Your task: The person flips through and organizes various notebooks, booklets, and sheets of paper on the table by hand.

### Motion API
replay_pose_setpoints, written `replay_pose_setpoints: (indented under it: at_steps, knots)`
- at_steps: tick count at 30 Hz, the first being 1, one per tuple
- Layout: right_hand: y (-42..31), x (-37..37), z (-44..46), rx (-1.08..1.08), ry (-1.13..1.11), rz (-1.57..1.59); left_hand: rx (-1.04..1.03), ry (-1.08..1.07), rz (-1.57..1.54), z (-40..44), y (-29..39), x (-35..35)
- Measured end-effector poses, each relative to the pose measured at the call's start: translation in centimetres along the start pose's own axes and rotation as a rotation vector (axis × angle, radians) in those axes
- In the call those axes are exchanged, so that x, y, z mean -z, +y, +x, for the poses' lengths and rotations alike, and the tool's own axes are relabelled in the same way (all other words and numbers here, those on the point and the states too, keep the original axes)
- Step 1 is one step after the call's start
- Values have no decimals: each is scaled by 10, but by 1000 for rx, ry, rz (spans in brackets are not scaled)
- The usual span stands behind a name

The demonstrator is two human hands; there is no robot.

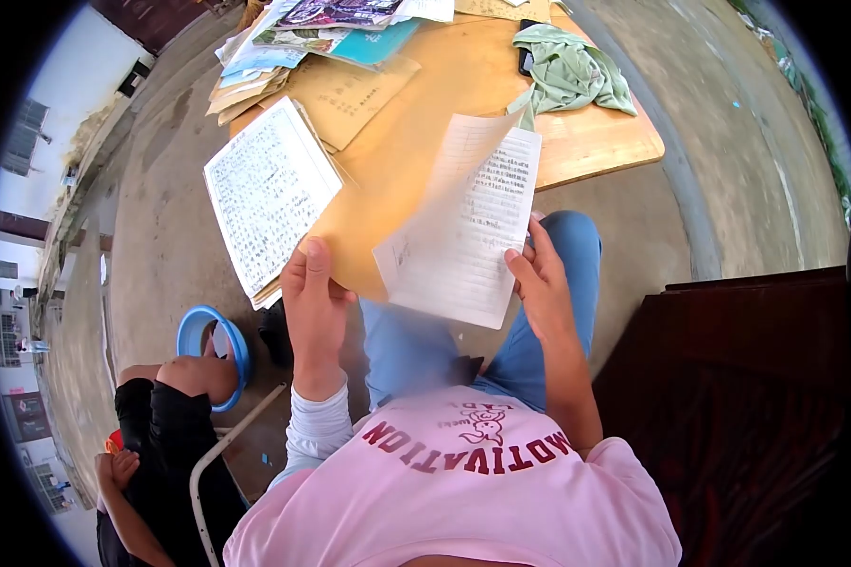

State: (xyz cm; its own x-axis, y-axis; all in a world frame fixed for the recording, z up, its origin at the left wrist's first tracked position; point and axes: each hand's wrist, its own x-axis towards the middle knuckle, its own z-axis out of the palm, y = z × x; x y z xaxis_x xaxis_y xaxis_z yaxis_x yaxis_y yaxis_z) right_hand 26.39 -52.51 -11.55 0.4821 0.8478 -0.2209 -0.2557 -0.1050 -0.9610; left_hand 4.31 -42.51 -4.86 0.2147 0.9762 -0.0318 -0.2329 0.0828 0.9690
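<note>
My right hand point(542, 279) pinches the right edge of some lined sheets with handwriting point(506, 217), thumb on top. The upper sheet curls up on its left side and is blurred. My left hand point(317, 293) is closed, its thumb lying on the edge of a smooth brown paper point(355, 241) that looks like an envelope; the other fingers are partly hidden underneath. Just beyond my left hand rests a stack of densely handwritten pages point(272, 194), at the left side of the table.
The wooden table point(600, 151) carries a pile of booklets and papers point(336, 42), a brown envelope point(350, 99), a green cloth point(572, 71) and a dark phone point(525, 59). At the left sits another person point(184, 416) near a blue basin point(240, 364). Dark wooden furniture point(728, 369) stands right.
</note>
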Motion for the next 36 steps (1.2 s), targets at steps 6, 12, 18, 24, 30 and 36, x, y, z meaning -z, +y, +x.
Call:
replay_pose_setpoints:
  at_steps: [6,12,18,24,30,36]
  knots:
    - [22,9,7,-80,-57,78,-66,306,-63,28,9,85]
    - [25,11,0,-33,-77,-69,-558,684,979,17,5,80]
    - [27,8,5,31,6,-130,-725,-487,908,-13,20,-10]
    - [9,-1,-2,12,82,4,-691,-547,860,-19,-20,-47]
    - [-5,-5,-1,-11,-4,90,-645,-302,992,-12,-14,-39]
    - [-3,-3,-1,-26,-41,129,-176,-169,629,-9,-6,-12]
